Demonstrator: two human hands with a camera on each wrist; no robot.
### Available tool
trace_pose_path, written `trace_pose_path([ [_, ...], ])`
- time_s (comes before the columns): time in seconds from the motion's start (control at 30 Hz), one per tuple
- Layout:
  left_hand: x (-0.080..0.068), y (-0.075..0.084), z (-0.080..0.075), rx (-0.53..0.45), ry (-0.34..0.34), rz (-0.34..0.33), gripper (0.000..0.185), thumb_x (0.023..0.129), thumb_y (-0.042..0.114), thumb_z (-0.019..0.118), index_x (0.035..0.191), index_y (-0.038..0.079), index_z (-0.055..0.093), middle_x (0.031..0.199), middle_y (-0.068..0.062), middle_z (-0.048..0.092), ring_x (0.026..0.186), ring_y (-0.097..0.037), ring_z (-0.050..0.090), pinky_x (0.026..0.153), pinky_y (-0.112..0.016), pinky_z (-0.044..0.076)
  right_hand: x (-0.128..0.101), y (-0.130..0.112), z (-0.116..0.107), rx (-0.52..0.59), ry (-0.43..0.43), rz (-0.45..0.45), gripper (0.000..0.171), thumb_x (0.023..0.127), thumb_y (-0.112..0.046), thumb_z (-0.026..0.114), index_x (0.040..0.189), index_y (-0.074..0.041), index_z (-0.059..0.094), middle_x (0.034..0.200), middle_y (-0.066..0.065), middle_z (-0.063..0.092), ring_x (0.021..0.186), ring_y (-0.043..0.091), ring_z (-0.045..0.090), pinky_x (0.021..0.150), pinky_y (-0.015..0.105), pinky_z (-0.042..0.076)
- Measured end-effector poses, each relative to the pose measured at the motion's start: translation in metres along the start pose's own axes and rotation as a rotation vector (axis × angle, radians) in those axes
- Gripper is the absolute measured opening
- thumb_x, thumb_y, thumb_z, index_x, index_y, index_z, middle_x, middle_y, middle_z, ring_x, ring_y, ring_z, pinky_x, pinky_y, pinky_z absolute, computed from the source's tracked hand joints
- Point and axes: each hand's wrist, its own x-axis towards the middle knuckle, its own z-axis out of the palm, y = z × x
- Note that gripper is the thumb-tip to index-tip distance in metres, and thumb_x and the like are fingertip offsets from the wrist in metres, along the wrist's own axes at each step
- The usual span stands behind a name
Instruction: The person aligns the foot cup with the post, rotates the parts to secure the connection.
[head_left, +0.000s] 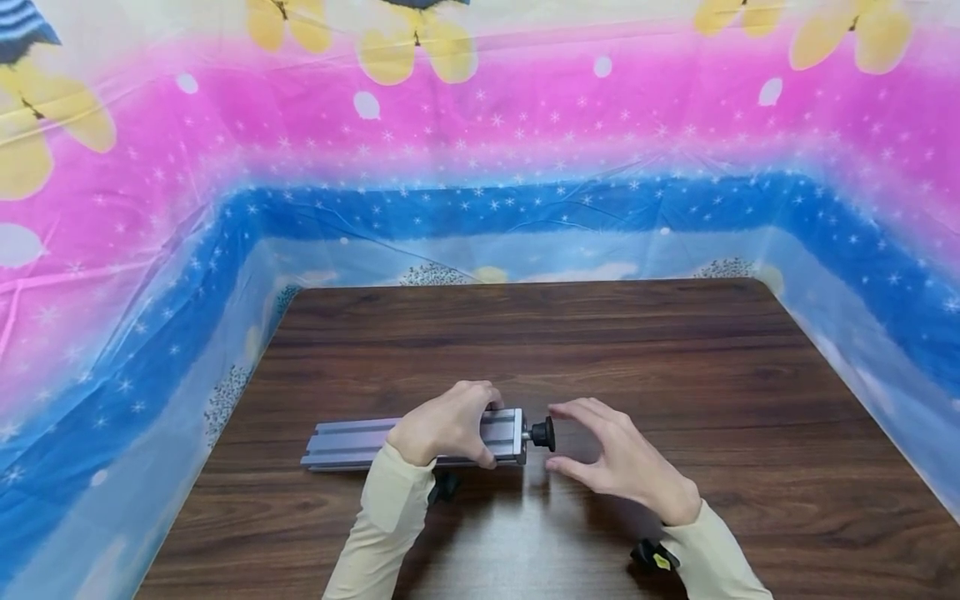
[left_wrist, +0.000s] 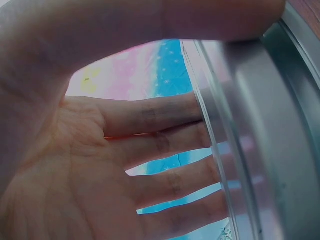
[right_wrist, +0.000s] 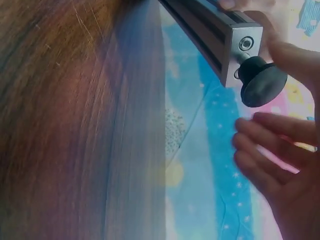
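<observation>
A grey grooved aluminium profile [head_left: 352, 442] lies lengthwise across the front half of the table. Its right end carries a silver end plate [right_wrist: 245, 45] with a bolt head in it. From that plate a short shaft sticks out, bearing a round black knob [head_left: 543, 434]. My left hand [head_left: 444, 423] grips the profile near this end, thumb on the near side and fingers on the far side. In the left wrist view its fingers [left_wrist: 165, 145] pass behind the metal. My right hand [head_left: 618, 454] is beside the knob, thumb and fingers spread apart, with a gap showing between them and it.
The dark wood-grain table [head_left: 525, 333] stretches behind and around the profile. A patterned cloth [head_left: 480, 208] in pink and blue hangs along its back and sides. Black wrist devices [head_left: 654, 556] sit under both cream sleeves [head_left: 393, 492].
</observation>
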Motion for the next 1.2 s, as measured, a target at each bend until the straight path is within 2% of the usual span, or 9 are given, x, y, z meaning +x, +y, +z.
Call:
trace_pose_path([
  [0.07,-0.0002,0.0002,-0.0006,0.000,0.001,-0.003,0.051,0.060,0.013,0.092,0.103,0.000,0.068,0.095,-0.006,0.066,0.077,-0.016,0.055,0.069,-0.030,0.049,0.0016,0.0002,-0.0006,0.012,0.004,-0.047,0.058,0.081,-0.024,0.085,0.131,-0.006,0.063,0.125,0.005,0.068,0.116,0.020,0.065,0.095,0.041,0.054],
  [0.2,-0.0004,0.0004,-0.0004,-0.001,-0.004,-0.002,0.051,0.060,0.013,0.092,0.103,0.000,0.068,0.094,-0.006,0.065,0.077,-0.015,0.055,0.069,-0.030,0.049,0.0036,-0.0003,-0.0008,0.038,0.001,-0.078,0.053,0.080,-0.015,0.085,0.129,-0.006,0.064,0.121,0.004,0.069,0.112,0.018,0.066,0.091,0.039,0.056],
  [0.43,-0.0005,-0.0004,0.0004,-0.005,-0.004,-0.006,0.051,0.061,0.013,0.092,0.104,0.000,0.068,0.096,-0.007,0.066,0.078,-0.016,0.055,0.069,-0.031,0.049,0.0034,-0.0003,0.0000,0.037,0.005,-0.069,0.042,0.084,-0.020,0.082,0.121,-0.006,0.068,0.111,0.000,0.071,0.102,0.015,0.069,0.084,0.038,0.058],
  [0.63,-0.0002,-0.0005,0.0007,-0.002,-0.005,-0.009,0.053,0.061,0.013,0.092,0.105,-0.001,0.068,0.097,-0.008,0.066,0.079,-0.016,0.056,0.070,-0.031,0.050,0.0024,-0.0004,0.0023,0.075,-0.002,-0.017,0.027,0.089,-0.025,0.078,0.110,-0.010,0.072,0.098,-0.006,0.071,0.090,0.011,0.069,0.077,0.038,0.059],
  [0.83,-0.0006,-0.0007,0.0014,0.005,-0.004,0.002,0.052,0.060,0.012,0.092,0.104,-0.001,0.068,0.097,-0.007,0.066,0.079,-0.015,0.055,0.070,-0.030,0.049,0.0023,-0.0022,0.0036,0.110,-0.042,0.062,0.016,0.094,-0.028,0.072,0.105,-0.016,0.074,0.096,-0.010,0.072,0.088,0.005,0.069,0.076,0.036,0.059],
  [1.0,-0.0015,-0.0010,0.0023,0.005,-0.005,0.005,0.051,0.060,0.012,0.092,0.103,-0.001,0.067,0.096,-0.007,0.066,0.079,-0.016,0.055,0.070,-0.030,0.048,0.0031,-0.0020,0.0056,0.118,-0.060,0.086,0.012,0.097,-0.028,0.069,0.101,-0.019,0.075,0.093,-0.012,0.073,0.085,0.000,0.067,0.074,0.034,0.059],
  [1.2,-0.0019,-0.0006,0.0026,-0.003,-0.005,0.012,0.050,0.060,0.011,0.092,0.102,-0.001,0.067,0.096,-0.007,0.065,0.078,-0.015,0.054,0.069,-0.029,0.048,0.0041,-0.0022,0.0077,0.111,-0.052,0.095,0.015,0.099,-0.026,0.066,0.086,-0.023,0.073,0.082,-0.013,0.072,0.075,-0.005,0.064,0.067,0.029,0.059],
])
